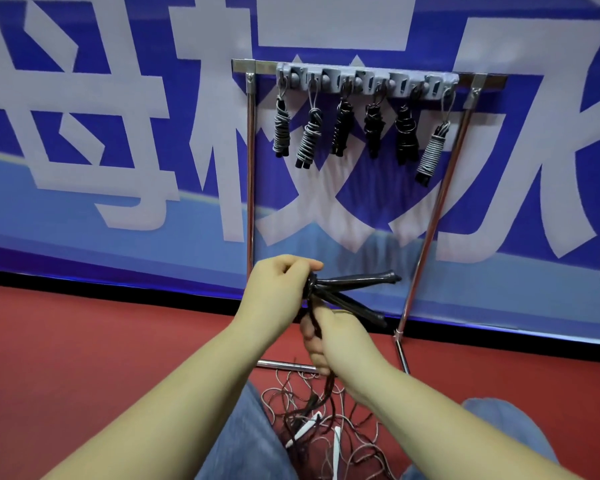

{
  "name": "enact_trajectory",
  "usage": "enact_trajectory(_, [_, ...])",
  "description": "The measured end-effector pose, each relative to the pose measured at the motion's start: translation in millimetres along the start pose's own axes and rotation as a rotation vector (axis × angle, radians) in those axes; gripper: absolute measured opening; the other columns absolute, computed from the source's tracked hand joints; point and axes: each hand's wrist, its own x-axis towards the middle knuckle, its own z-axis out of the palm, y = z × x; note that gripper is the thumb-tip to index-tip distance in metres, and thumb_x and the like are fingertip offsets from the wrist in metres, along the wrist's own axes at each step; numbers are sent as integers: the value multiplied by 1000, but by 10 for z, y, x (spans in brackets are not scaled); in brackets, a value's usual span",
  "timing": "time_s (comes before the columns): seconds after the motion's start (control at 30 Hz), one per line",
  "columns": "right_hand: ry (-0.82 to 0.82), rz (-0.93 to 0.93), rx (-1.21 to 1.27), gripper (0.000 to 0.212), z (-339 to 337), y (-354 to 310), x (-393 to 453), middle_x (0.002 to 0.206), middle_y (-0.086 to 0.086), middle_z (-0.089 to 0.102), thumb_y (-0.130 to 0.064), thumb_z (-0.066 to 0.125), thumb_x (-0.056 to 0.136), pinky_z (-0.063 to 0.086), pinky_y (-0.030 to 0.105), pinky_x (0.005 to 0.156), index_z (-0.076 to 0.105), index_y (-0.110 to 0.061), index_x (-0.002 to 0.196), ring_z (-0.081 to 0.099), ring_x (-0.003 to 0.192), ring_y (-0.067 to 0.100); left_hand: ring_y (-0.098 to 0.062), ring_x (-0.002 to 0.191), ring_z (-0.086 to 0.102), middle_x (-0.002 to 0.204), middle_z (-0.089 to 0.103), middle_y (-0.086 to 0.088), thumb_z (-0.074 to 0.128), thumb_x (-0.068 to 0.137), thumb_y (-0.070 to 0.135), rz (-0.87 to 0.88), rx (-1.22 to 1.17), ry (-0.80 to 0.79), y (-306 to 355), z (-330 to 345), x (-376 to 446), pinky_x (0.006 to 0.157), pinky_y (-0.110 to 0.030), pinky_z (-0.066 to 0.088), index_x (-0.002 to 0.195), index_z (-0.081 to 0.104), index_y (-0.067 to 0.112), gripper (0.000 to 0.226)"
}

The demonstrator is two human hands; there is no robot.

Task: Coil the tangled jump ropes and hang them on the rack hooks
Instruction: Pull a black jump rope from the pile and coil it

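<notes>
A black jump rope (347,292) is held in front of the rack (426,244), its two black handles (357,278) splayed to the right from the point where the cord is gathered. That gathering point is pinched by the fingers of the left hand (278,289), curled tightly round it. The bundled cord below is gripped by the right hand (329,337), fingers closed round the strands, which trail down into the tangled ropes (326,427) on the red floor (84,341). The cord is judged light, thin and limp, likely springy enough to loosen if released; the handles are judged rigid and smooth. A hold at the handle necks is judged best, so that the cord can be wound round both handles. Six coiled ropes (409,136) already hang from the grey hook strip (368,81); whether a free hook remains cannot be told.
</notes>
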Motion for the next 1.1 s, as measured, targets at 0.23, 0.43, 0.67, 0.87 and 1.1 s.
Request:
enact_trajectory(0.23, [-47,-337,-701,33,-132,-115,-291,53,-7,51,-35,45,97,34,26,56,57,-15,74,44,52,5,-8,48,47,42,50,13,48,87,16,48,191,60,-193,-78,105,53,-26,35,81,70,32,28])
enact_trajectory(0.43, [95,-685,-1355,31,-338,-423,-198,107,-5,60,-46,39,97,36,31,71,58,-28,113,57,102,19,-16,83,61,75,66,10,48,88,22,38,439,-16,-191,-94,102,70,-26,46,103,71,31,30])
enact_trajectory(0.67, [183,-835,-1384,45,-380,-339,-38,89,-3,59,-59,42,87,36,29,52,70,-25,94,64,78,21,-18,83,65,86,73,0,48,88,21,-31,496,-228,-274,-168,124,77,-30,52,93,76,20,28])
enact_trajectory(0.87, [-229,-289,-1028,54,-465,-442,-55,47,-7,36,-59,51,86,28,28,51,45,-19,51,32,47,9,-10,52,45,77,72,-12,45,90,10,5,254,-434,-304,-280,37,49,-21,34,101,75,26,35])
enact_trajectory(1.1, [-420,21,-255,41,-473,-122,-110,59,7,64,-40,54,89,37,22,50,69,-5,74,51,49,9,-13,43,29,55,51,-6,48,79,21,-88,-197,-476,-341,-139,-142,43,-19,19,91,76,20,31])
